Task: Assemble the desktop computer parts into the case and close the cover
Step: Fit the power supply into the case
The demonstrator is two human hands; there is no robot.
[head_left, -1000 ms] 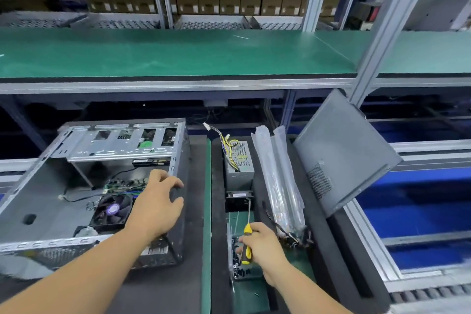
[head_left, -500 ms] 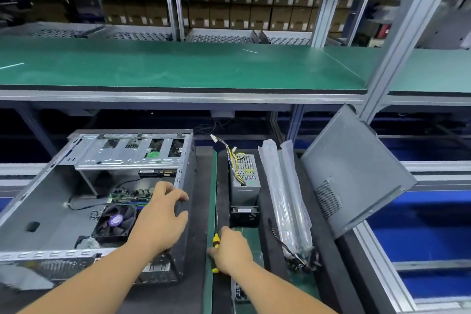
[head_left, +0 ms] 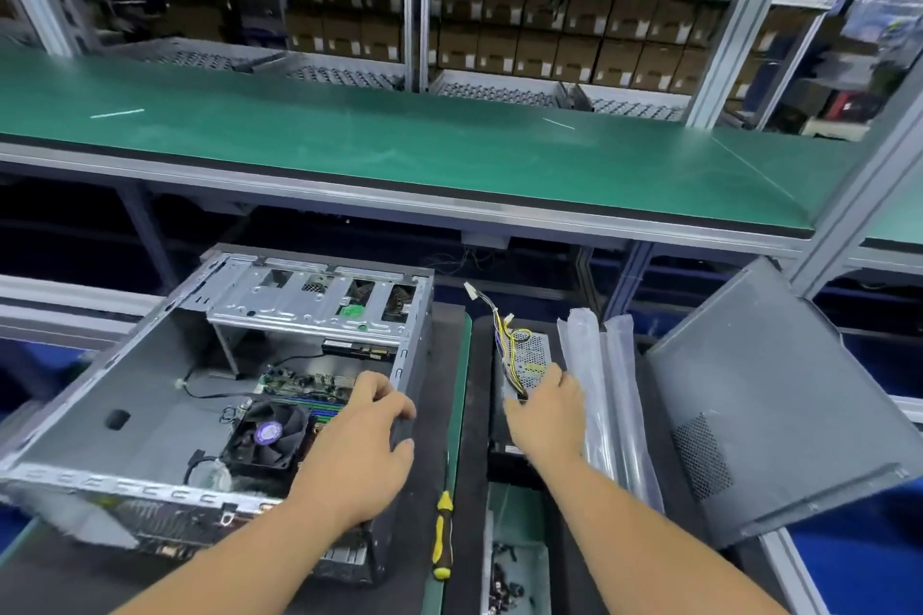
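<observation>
- Your right hand [head_left: 547, 410] is on the perforated silver metal power supply box [head_left: 529, 360], which lies in the black foam tray [head_left: 479, 365] at centre-right of the frame; the fingers curl over its near end, so the grip looks closed on the box, though the fingertips are hidden.
- The step in hand is, by my reading, fetching the power supply to fit it into the case.
- The box's long axis runs away from you, towards the top of the frame; its yellow and black cable bundle [head_left: 504, 340] lies along its left edge and rises from the far end, white plug uppermost.
- Next you need to lift it straight out of the foam pocket, keep the cables from snagging, and carry it leftwards over the case wall.
- The open grey steel computer case [head_left: 150, 375] sits at lower left on the counter, with a black cooling fan [head_left: 267, 434] and green motherboard [head_left: 304, 385] inside.
- Your left hand [head_left: 359, 454] grips the right wall of the case, fingers hooked over its top edge, steadying it.
- A yellow and black screwdriver [head_left: 442, 534] lies loose between case and tray, at bottom centre.
- Clear plastic sleeves [head_left: 604, 395] lie just right of the power supply.
- The grey metal side cover [head_left: 779, 405] leans tilted at the far right, not yet fitted.
</observation>
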